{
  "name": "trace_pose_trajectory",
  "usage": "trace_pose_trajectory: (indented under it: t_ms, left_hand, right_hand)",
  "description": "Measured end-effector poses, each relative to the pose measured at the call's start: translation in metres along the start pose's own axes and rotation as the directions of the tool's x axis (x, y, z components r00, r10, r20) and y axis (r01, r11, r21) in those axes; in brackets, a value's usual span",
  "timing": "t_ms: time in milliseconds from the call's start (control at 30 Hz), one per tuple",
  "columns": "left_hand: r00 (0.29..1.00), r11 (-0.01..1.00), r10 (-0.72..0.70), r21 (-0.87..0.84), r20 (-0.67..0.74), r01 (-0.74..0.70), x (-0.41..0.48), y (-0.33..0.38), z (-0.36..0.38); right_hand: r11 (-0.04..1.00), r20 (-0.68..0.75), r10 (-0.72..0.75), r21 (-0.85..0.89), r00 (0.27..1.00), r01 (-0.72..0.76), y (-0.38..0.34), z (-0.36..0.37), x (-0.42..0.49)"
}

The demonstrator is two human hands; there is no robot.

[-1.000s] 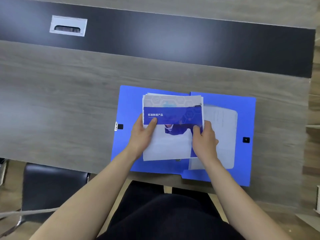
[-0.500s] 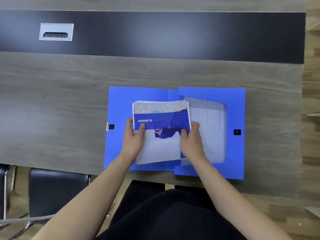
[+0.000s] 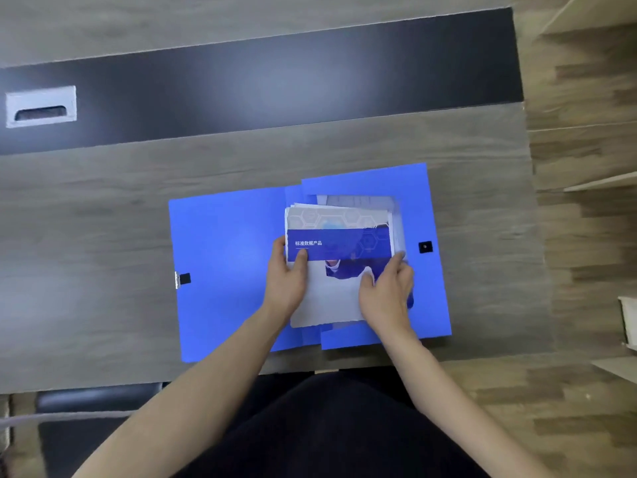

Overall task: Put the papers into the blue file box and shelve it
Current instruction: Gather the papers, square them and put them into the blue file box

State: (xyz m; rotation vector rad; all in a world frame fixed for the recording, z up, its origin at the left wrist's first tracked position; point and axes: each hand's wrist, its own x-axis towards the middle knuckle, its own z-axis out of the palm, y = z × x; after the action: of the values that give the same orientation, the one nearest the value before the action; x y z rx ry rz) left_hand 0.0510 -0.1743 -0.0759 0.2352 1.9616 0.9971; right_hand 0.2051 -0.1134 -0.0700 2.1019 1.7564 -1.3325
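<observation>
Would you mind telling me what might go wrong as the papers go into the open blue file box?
The stack of papers is fanned at its top edge, so sheets may catch on the blue file box rim. The left hand and right hand hold only its lower half, so the top may droop. The box's near edge overhangs the table and may tip.

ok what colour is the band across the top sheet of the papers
Dark blue with white text, on the papers over the file box; clearest in the head view.

Papers (image 3: 339, 236) over open blue file box (image 3: 224, 270)
</observation>
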Motion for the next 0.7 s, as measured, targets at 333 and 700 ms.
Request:
trace_pose_trajectory:
  t_ms: [333, 700]
  left_hand:
    - [0.999, 0.999, -0.038, -0.013, -0.013, 0.038, -0.006, -0.003, 0.046]
    - [0.969, 0.996, -0.084, -0.061, -0.232, 0.071, -0.012, -0.019, 0.065]
  right_hand:
    - [0.991, 0.058, -0.132, -0.002, 0.989, 0.133, 0.032, -0.06, -0.008]
    - [0.935, -0.18, -0.182, -0.336, 0.967, 0.113, 0.059, -0.084, 0.041]
